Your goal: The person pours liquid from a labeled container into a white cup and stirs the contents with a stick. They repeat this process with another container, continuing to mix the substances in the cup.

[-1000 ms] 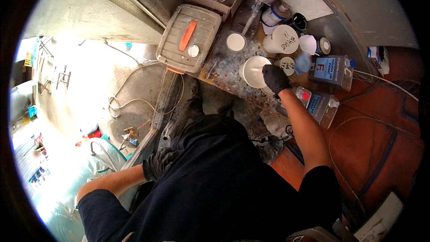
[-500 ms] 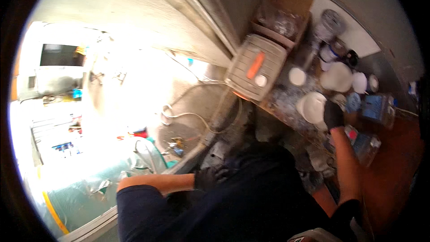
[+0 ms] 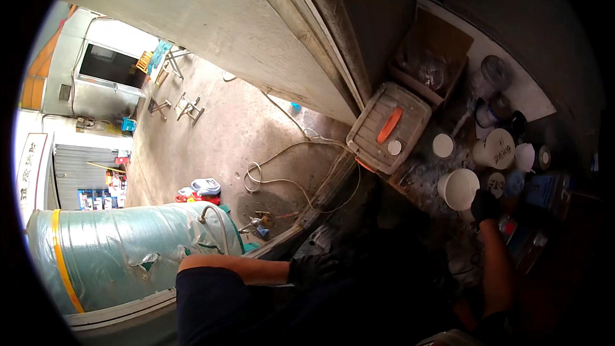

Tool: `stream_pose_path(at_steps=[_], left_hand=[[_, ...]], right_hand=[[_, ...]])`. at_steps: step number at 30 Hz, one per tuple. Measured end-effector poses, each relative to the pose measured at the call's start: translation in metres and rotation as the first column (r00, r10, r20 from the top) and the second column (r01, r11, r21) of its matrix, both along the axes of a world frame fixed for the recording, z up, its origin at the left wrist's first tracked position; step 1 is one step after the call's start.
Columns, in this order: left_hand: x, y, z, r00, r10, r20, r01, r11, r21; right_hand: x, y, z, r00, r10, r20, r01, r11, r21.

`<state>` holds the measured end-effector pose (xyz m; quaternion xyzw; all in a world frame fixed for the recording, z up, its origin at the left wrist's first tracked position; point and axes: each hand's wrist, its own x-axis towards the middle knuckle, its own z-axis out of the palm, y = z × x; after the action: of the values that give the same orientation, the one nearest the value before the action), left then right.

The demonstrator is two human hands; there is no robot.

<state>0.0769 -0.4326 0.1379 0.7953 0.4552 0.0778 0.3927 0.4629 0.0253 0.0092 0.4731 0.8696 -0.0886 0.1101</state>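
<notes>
My right hand [image 3: 485, 207], in a black glove, is at the right side of an open white bucket [image 3: 457, 190]. Its fingers look closed on the bucket's edge, though the dark glove blurs into the shadow. My left hand [image 3: 312, 270], also black-gloved, lies across the front of my dark clothing; its fingers merge with the cloth and their pose is unclear. Beyond the bucket lies a round white lid [image 3: 442, 145]. A white tub with dark handwriting [image 3: 496, 147] and a small lidded pot [image 3: 496, 183] stand close by.
A grey lidded bin [image 3: 392, 125] with an orange scraper-like piece [image 3: 389, 125] on top stands beside a cardboard box [image 3: 430, 57]. Clear-sided boxes [image 3: 544, 192] sit at the right. Leftward are a hose [image 3: 282, 154] on the floor and a plastic-wrapped green cylinder [image 3: 141, 243].
The view has shifted, so the bench appears lower and further right, and the picture is darker. My right hand remains at the white bucket; my left hand stays by my body.
</notes>
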Motion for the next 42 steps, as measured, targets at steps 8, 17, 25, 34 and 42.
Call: stream_pose_path(at_steps=[8,17,25,34,42], left_hand=[[0.002,-0.001,-0.007,0.999,-0.031,-0.032,0.028,0.996,-0.083],[0.001,0.016,0.002,0.970,-0.211,-0.125,0.208,0.978,-0.034],[-0.003,0.010,-0.007,1.000,-0.019,0.024,0.025,0.946,-0.324],[0.005,0.014,0.002,0.993,-0.061,0.104,0.039,0.977,0.207],[0.002,0.021,0.010,0.986,-0.051,0.161,0.062,0.996,-0.063]], right_hand=[[0.007,0.007,-0.012,0.991,0.077,-0.107,-0.065,0.992,0.107],[0.013,0.012,-0.005,0.985,0.126,-0.121,-0.121,0.991,0.049],[0.012,0.004,0.010,0.949,0.305,-0.075,-0.314,0.937,-0.156],[0.015,0.001,0.008,0.992,0.057,-0.112,-0.060,0.998,-0.027],[0.006,0.007,0.000,0.976,0.039,-0.213,-0.013,0.993,0.120]])
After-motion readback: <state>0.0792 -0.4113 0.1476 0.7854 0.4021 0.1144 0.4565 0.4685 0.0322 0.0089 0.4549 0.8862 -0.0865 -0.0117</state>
